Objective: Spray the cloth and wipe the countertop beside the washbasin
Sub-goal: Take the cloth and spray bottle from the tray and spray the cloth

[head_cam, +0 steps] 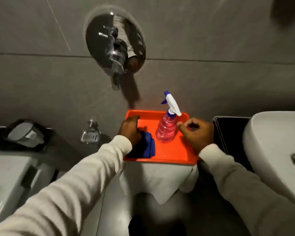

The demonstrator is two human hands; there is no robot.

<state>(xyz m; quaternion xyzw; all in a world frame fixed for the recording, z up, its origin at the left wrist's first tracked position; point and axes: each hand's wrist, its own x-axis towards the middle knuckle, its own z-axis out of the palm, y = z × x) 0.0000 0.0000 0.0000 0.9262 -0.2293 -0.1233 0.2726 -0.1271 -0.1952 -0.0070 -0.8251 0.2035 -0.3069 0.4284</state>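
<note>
An orange tray [170, 153] rests on a white-draped stand in the middle. On it stands a pink spray bottle [166, 130] with a white and blue trigger head, and a folded blue cloth [147, 147] lies at its left. My left hand [130, 129] rests on the cloth, fingers curled down over its far end. My right hand [197, 132] hovers just right of the bottle, fingers loosely bent and apart, holding nothing. The white washbasin [272, 150] is at the right, with a strip of dark countertop [228, 130] beside it.
A chrome wall tap [115, 48] juts out of the grey tiled wall above the tray. A small chrome valve [90, 133] sits low on the wall to the left. A white toilet cistern [8, 171] fills the lower left, a dispenser [25, 134] above it.
</note>
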